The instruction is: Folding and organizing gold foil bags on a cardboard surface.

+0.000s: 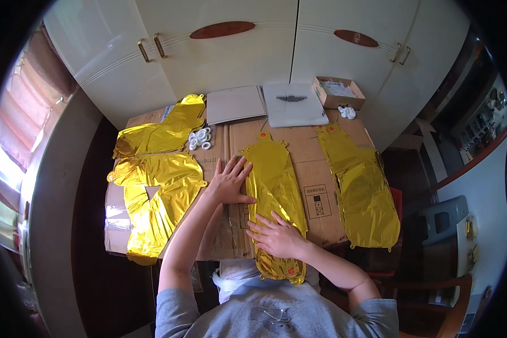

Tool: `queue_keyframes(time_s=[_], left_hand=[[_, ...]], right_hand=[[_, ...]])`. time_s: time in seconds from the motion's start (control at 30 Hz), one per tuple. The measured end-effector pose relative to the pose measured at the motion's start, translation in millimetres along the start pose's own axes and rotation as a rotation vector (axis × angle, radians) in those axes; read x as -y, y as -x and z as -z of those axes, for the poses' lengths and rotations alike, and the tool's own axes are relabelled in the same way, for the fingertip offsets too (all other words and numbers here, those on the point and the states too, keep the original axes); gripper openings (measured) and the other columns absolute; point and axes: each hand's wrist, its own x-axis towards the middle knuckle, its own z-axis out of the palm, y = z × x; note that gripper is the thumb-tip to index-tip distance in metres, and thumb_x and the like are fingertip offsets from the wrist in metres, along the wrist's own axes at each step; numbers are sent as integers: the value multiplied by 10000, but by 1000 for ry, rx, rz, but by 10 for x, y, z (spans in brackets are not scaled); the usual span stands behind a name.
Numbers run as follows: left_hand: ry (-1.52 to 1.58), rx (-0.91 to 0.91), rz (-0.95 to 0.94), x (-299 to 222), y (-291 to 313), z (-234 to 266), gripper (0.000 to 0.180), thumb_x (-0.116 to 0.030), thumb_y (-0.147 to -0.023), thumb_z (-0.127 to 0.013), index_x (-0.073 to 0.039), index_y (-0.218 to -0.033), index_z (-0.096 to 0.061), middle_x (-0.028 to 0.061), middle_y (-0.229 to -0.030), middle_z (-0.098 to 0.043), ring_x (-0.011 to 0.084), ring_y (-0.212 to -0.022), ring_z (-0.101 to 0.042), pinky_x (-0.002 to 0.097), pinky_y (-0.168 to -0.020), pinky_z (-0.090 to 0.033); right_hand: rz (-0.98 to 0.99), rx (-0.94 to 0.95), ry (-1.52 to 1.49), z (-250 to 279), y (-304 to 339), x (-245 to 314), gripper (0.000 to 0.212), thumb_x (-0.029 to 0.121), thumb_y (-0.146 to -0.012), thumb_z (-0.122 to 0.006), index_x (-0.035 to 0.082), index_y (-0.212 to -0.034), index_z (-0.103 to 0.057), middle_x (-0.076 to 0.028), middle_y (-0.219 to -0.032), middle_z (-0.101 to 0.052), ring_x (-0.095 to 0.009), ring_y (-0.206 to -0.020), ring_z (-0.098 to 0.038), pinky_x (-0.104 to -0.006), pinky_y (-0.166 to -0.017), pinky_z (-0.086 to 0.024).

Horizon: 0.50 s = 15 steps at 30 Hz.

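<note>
Head view, left hand (227, 186) and right hand (280, 239), fingers (230, 165) spread, partly hiding the gold foil sheet (273, 169)

Daylight enters from the curtained window (29, 110) at left; glare marks the lower-left gold foil balloon (166, 208). Fisheye distortion bends outer edges.

Cardboard-covered surface (315, 225), mid-frame, w/ flat gold foil balloons (273, 163) L, ctr & R; up top: white rolls (199, 139), grey panel (235, 105), white panel (294, 111), open box (345, 103).

A head-worn fisheye looks down over both hands (228, 185) (280, 238).
</note>
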Motion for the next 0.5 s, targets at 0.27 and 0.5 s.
queue_keyframes(time_s=[0.27, 0.5], left_hand=[[-27, 18, -7, 21, -27, 5, 1259, -897, -583, -553, -80, -1504, -288, 175, -1557, -267, 378, -1456, -185, 677, -1106, -160], [38, 15, 67, 146, -99, -7, 914, -705, -842, -475, -104, -1506, -291, 70, -1563, -299, 315, -1466, -192, 646, -1131, -144]], right_hand=[[37, 30, 32, 7, 71, 5, 418, 402, -975, -469, 305, -1379, -514, 70, -1498, -416, -229, -1442, -279, -641, -1139, -149], [47, 35, 43, 27, 77, 17, 415, 409, -984, -448, 334, -1388, -501, 100, -1503, -403, -229, -1453, -251, -670, -1130, -107]])
